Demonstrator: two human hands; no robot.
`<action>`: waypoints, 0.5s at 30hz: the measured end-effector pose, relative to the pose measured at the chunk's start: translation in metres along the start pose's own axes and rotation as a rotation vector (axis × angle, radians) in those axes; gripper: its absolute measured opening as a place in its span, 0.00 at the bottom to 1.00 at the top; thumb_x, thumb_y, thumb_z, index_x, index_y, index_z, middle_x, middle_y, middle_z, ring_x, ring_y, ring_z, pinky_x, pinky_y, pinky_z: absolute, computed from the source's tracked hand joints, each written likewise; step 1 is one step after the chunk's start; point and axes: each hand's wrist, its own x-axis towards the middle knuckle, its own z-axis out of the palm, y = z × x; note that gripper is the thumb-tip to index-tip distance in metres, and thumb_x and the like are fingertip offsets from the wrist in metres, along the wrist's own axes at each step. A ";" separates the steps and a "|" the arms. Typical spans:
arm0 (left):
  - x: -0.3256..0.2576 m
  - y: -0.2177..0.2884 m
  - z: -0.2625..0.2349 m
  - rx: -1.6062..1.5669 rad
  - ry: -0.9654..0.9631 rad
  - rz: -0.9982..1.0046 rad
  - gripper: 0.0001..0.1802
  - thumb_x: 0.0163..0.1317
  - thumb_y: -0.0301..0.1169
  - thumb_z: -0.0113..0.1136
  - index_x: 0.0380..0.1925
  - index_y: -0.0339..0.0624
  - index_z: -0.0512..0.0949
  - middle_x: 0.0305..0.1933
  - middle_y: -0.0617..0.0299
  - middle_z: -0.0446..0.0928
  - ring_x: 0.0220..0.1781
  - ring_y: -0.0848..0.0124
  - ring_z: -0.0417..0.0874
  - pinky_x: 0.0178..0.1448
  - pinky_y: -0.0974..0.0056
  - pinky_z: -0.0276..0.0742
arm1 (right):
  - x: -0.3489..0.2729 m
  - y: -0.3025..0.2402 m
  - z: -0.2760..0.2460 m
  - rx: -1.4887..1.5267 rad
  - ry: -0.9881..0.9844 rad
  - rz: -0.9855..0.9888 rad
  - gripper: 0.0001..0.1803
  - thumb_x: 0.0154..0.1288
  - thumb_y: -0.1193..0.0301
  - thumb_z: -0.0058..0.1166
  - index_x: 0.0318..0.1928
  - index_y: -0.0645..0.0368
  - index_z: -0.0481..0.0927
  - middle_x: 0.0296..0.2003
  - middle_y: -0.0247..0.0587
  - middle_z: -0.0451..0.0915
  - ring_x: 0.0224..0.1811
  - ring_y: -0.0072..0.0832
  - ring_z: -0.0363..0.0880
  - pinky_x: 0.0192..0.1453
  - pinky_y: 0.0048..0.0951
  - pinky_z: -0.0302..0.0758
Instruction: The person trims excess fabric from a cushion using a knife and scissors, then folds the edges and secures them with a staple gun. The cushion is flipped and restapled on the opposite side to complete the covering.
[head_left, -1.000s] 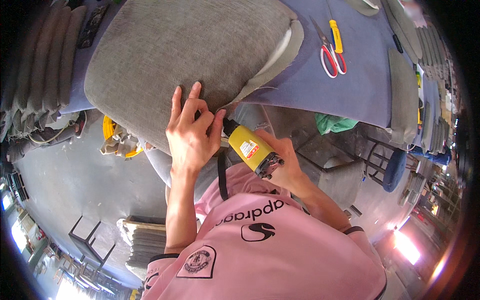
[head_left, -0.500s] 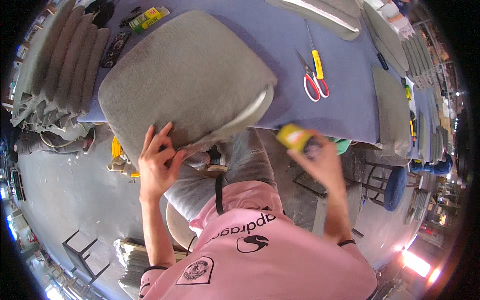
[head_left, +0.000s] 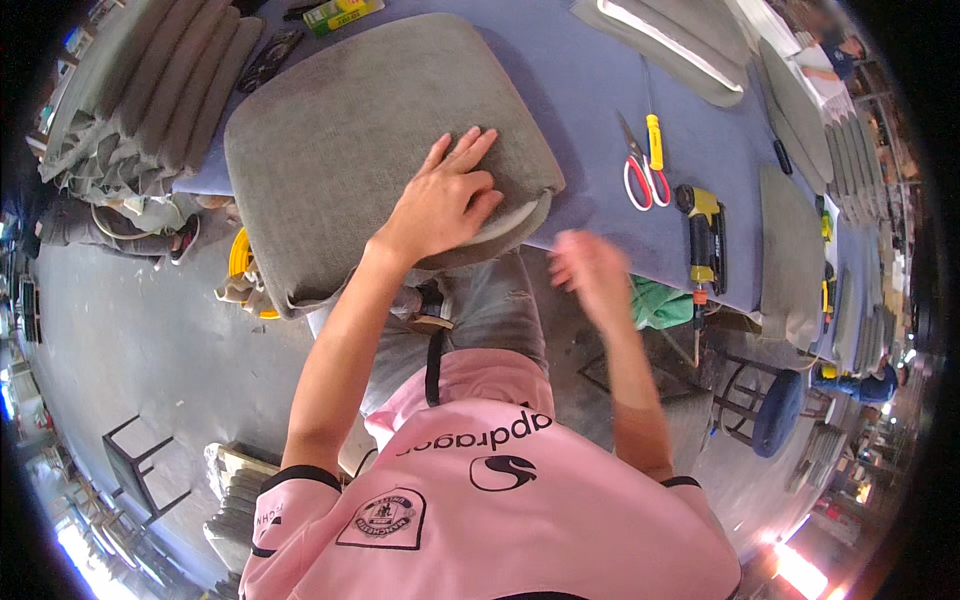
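We have laid the yellow staple gun (head_left: pixel 704 235) down at the near right corner of the surface (head_left: pixel 592 212). Our right hand (head_left: pixel 597 275), blurred and emptied of it, has swung back left, just off the near edge. Our left hand (head_left: pixel 445 200) has slid from the cushion's (head_left: pixel 360 120) near edge toward its right corner, fingers spread on top.

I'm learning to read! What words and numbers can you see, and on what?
Pink shirt: big black lettering; I don't copy out words.
Its badge: small lettering, also left uncopied.
Its sleeve: letters too small to read.
Green-and-yellow box: print too small to read.
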 end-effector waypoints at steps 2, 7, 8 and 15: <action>-0.002 -0.014 0.013 0.022 -0.028 -0.014 0.14 0.71 0.37 0.71 0.33 0.39 0.83 0.87 0.44 0.65 0.90 0.42 0.60 0.92 0.35 0.51 | -0.004 0.002 0.050 0.161 -0.239 0.228 0.34 0.85 0.40 0.52 0.46 0.61 0.89 0.33 0.38 0.88 0.26 0.21 0.87 0.26 0.23 0.76; 0.000 -0.002 -0.015 -0.047 -0.131 0.067 0.22 0.59 0.48 0.79 0.30 0.41 0.80 0.88 0.37 0.62 0.91 0.37 0.56 0.93 0.36 0.47 | 0.009 -0.022 0.098 0.843 -0.050 0.181 0.21 0.82 0.60 0.54 0.30 0.59 0.78 0.18 0.24 0.66 0.17 0.15 0.56 0.22 0.26 0.52; -0.002 0.002 -0.020 -0.063 -0.129 0.096 0.24 0.56 0.50 0.80 0.30 0.42 0.80 0.87 0.34 0.62 0.90 0.35 0.56 0.93 0.36 0.48 | 0.006 -0.019 0.098 0.786 -0.075 0.193 0.21 0.82 0.60 0.54 0.30 0.59 0.78 0.18 0.24 0.67 0.17 0.15 0.57 0.22 0.26 0.53; -0.015 0.017 0.000 0.302 -0.152 0.178 0.21 0.52 0.48 0.81 0.32 0.43 0.85 0.85 0.38 0.66 0.86 0.35 0.65 0.89 0.35 0.60 | -0.004 -0.001 0.085 0.104 -0.135 -0.011 0.19 0.79 0.60 0.55 0.33 0.60 0.83 0.22 0.38 0.77 0.22 0.27 0.74 0.31 0.37 0.69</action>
